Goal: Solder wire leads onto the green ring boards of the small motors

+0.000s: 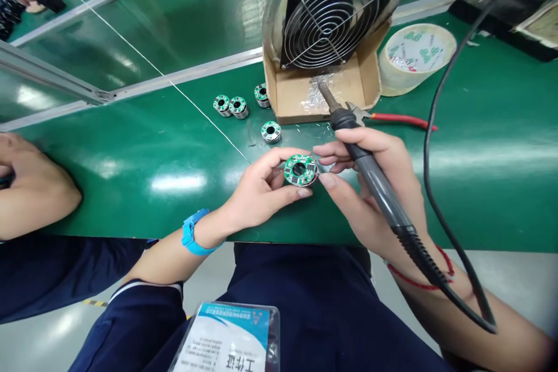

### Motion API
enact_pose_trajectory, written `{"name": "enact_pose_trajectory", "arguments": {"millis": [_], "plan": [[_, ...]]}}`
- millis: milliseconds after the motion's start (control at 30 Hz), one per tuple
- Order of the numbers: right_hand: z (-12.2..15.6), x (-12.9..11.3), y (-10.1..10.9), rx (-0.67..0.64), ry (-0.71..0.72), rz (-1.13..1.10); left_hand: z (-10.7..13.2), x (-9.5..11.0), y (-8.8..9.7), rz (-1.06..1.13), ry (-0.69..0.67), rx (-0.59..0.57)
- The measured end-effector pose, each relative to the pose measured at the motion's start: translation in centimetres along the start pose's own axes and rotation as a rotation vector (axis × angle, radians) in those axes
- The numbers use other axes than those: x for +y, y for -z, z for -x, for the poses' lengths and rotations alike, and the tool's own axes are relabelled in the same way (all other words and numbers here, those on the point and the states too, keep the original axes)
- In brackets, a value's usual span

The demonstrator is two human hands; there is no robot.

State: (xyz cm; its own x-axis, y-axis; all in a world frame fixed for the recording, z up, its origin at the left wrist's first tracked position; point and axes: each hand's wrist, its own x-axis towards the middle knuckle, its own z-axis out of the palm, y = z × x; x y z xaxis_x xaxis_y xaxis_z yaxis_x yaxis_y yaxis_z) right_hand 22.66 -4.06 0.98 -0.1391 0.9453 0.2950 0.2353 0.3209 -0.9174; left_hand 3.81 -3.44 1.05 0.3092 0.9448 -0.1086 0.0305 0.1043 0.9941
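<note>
My left hand (265,189) is closed around a small round motor part topped by a green ring-shaped circuit board (300,171), its dark centre hole facing up. A dark soldering iron (370,171) lies across my right hand (379,186), its metal tip pointing away over the cardboard tray. The thumb and fingertips of that hand also come close to the right edge of the circuit board; whether they touch it is hard to tell. Another such part (271,132) stands on the bench just beyond, with several more farther left.
A black fan with a wire guard (326,26) stands in a cardboard tray (300,106) holding wire clippings. Red-handled cutters (399,121) lie beside it, near a tape roll (414,58). The iron's cable (429,145) loops at right. A co-worker's arm (35,186) rests at left.
</note>
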Motion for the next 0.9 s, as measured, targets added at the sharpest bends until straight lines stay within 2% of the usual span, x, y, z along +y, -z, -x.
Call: {"name": "enact_pose_trajectory", "arguments": {"millis": [100,233,300,367,467,533,600,700,800,900], "plan": [[0.0,-0.1,-0.2,-0.008,-0.008,0.008,0.1,-0.5,0.1,0.010,-0.037,-0.004],[-0.2,-0.7,-0.4,-0.010,0.004,0.032,-0.2,-1.5,0.4,-0.004,-0.192,-0.034],[-0.3,-0.9,-0.5,-0.017,0.008,0.055,-0.2,-1.8,0.5,-0.021,-0.227,-0.045],[-0.2,-0.9,-0.6,-0.026,0.048,0.121,-0.2,-1.9,0.5,-0.080,-0.203,-0.016],[-0.1,-0.3,-0.9,-0.061,0.166,0.353,-0.2,-2.0,0.5,-0.290,-0.172,0.026],[-0.2,0.7,-1.2,-0.105,0.214,0.495,-0.4,-2.2,0.6,-0.444,-0.150,0.014],[-0.5,1.9,-1.2,-0.154,0.223,0.563,-0.9,-2.5,0.9,-0.490,-0.075,-0.003],[-1.2,3.6,-0.9,-0.232,0.214,0.614,-1.6,-3.4,1.7,-0.276,0.055,0.035],[-1.7,4.2,-0.1,-0.296,0.195,0.581,-2.2,-4.1,2.4,0.000,0.090,0.081],[-1.4,3.8,0.7,-0.209,0.174,0.470,-2.4,-4.2,2.6,-0.010,0.031,0.089]]}}
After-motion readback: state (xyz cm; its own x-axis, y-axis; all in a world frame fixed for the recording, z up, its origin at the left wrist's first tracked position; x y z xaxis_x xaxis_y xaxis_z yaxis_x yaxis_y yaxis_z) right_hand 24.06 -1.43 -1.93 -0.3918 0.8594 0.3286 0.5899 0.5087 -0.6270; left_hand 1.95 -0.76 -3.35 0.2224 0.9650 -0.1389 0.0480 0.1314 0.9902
